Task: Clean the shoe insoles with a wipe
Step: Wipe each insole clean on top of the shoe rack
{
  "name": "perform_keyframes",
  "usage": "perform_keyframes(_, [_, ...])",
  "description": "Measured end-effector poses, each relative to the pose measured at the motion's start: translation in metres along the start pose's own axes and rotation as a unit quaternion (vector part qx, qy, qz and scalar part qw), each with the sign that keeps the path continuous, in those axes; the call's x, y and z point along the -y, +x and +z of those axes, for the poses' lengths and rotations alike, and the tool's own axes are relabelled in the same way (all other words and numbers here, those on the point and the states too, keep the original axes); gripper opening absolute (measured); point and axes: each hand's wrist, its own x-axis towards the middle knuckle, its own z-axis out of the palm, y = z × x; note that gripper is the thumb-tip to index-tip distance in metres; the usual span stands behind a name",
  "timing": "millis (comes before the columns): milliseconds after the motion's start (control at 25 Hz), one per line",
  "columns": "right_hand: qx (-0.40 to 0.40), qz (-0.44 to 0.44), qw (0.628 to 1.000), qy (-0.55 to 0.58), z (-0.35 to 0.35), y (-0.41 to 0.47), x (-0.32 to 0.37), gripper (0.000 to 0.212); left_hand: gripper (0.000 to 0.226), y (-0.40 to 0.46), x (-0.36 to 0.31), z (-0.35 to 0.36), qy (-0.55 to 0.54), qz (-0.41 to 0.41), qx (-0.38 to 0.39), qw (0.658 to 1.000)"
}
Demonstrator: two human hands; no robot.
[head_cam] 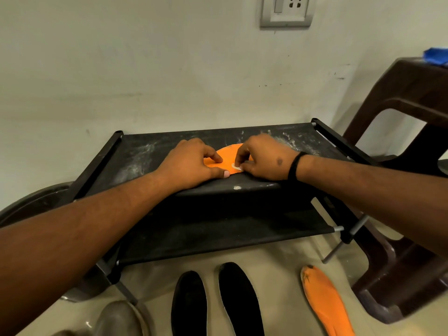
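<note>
An orange insole lies on the top shelf of a black rack, mostly covered by both hands. My left hand presses down on its left part with fingers curled onto it. My right hand pinches a small white wipe against the insole's near edge. On the floor in front lie two black insoles and a second orange insole.
The rack has a lower black shelf and stands against a pale wall. A dark brown plastic stool stands at the right with something blue on it. A grey shoe sits at the bottom left.
</note>
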Motion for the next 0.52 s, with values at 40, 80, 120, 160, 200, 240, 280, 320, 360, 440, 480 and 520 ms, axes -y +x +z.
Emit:
perform_keyframes(40, [-0.012,0.028,0.999,-0.033,-0.002,0.005,-0.009,0.023,0.065,0.0,0.0,0.0,-0.003,-0.001,0.001,1.0])
perform_keyframes(80, [-0.025,0.062,0.996,-0.059,-0.002,0.01,-0.019,0.024,0.061,0.0,0.0,0.0,-0.005,-0.001,0.002,1.0])
perform_keyframes(120, [-0.037,0.094,0.992,-0.073,-0.003,0.016,-0.027,0.024,0.058,0.0,0.0,0.0,-0.007,-0.001,0.004,1.0])
perform_keyframes(160, [-0.046,0.117,0.989,-0.078,-0.002,0.022,-0.033,0.024,0.059,0.0,0.0,0.0,-0.009,0.001,0.005,1.0])
perform_keyframes(200, [-0.05,0.128,0.987,-0.08,-0.002,0.027,-0.035,0.023,0.06,0.0,-0.001,0.0,-0.01,0.0,0.006,1.0])
perform_keyframes(240, [-0.05,0.132,0.987,-0.073,0.0,0.032,-0.035,0.023,0.058,0.001,0.0,0.001,-0.01,-0.001,0.007,1.0])
perform_keyframes(280, [-0.049,0.13,0.989,-0.059,0.002,0.037,-0.032,0.023,0.055,0.001,0.0,0.001,-0.009,0.0,0.006,1.0])
perform_keyframes(320, [-0.047,0.125,0.99,-0.041,0.004,0.042,-0.029,0.023,0.051,0.002,0.001,0.001,-0.01,0.002,0.004,1.0])
perform_keyframes(360, [-0.046,0.116,0.992,-0.02,0.005,0.046,-0.025,0.022,0.049,0.002,0.0,0.001,-0.011,0.004,0.003,1.0])
perform_keyframes(440, [-0.043,0.09,0.995,0.023,0.007,0.054,-0.014,0.021,0.047,0.002,-0.001,0.001,-0.012,0.008,-0.002,1.0])
perform_keyframes(480, [-0.038,0.074,0.996,0.035,0.008,0.057,-0.009,0.021,0.046,0.003,0.0,0.001,-0.012,0.01,-0.004,1.0])
perform_keyframes(520, [-0.034,0.059,0.997,0.037,0.009,0.058,-0.005,0.021,0.045,0.002,-0.001,0.001,-0.012,0.011,-0.003,1.0])
